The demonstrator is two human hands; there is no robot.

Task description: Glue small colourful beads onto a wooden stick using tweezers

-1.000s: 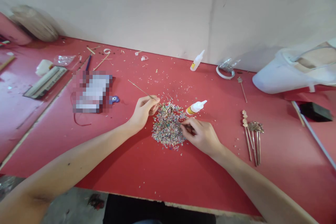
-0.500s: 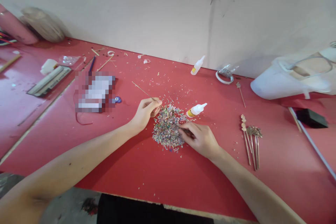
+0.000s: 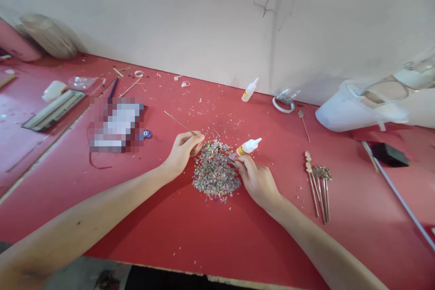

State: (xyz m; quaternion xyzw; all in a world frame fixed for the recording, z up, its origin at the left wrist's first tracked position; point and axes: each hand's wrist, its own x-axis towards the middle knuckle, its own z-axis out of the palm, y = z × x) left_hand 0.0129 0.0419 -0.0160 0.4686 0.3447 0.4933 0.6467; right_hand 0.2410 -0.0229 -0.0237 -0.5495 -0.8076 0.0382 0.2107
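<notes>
Okay, so the left grip [image 3: 186, 147] is closed down narrow, thumb and fingers pinching a thin gold stick [image 3: 180, 123]. The long end of the stick pokes out beyond that grip, up and to its left, and the ornate end is just right of the fingertips, over the far edge of a pile of tiny shiny bits [image 3: 216, 180]. It's so busy there that I can't tell if the ornament is touching the pile.

The right grip [image 3: 256, 181] is pinched tight too, on some small thin dark tool [image 3: 232, 161] aimed left over the pile. Most of it is hidden by the hand, so I can't say what kind.

The pile sits on the red surface [image 3: 163, 222], right between the two grips. Just beyond the right grip's fingers there's a white bottle with a yellow label [image 3: 249, 146] lying tipped, and farther out past that, a second white bottle [image 3: 250, 90].

Off to the right of the right grip, a bunch of gold ornamented sticks [image 3: 321, 192] lies together, with a single stick [image 3: 304, 128] farther beyond. Left of the left grip is a little blue thing [image 3: 147, 134], next to a pixelated flat item [image 3: 117, 127].
</notes>
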